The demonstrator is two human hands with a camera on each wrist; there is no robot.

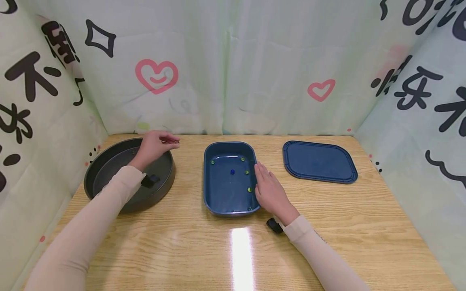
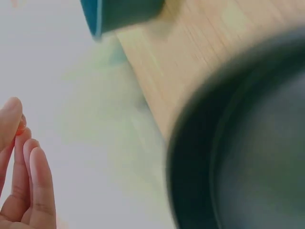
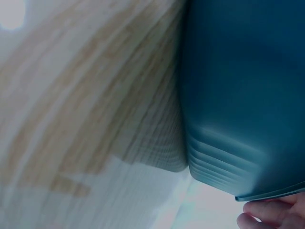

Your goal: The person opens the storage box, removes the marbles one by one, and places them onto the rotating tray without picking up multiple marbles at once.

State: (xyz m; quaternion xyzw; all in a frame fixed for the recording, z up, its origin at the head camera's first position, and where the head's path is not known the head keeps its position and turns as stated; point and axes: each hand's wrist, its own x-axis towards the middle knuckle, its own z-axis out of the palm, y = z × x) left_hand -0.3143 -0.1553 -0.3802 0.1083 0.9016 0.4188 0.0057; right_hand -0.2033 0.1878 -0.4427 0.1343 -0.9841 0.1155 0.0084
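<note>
A small reddish glass marble [image 2: 21, 125] is pinched between thumb and fingertips of my left hand [image 1: 152, 147]. That hand is raised over the far right rim of a dark round pan [image 1: 168, 180]. My right hand [image 1: 271, 192] lies along the right side of a deep blue rectangular container [image 1: 222, 198], with its fingers extended at the rim. Inside the container, several green-yellow marbles [image 1: 246, 172] are scattered, mostly near the right wall, along with a dark blue marble [image 1: 232, 171]. In the right wrist view the container's outer wall [image 3: 243, 109] fills the right side, and fingers show below its rim.
A flat blue lid [image 1: 320, 161] lies on the wooden table [image 1: 189, 250], right of the container. A printed curtain [image 1: 225, 81] closes off the back and both sides. Wrist cameras are strapped to both arms, a black one [image 1: 274, 225] showing beside the right sleeve.
</note>
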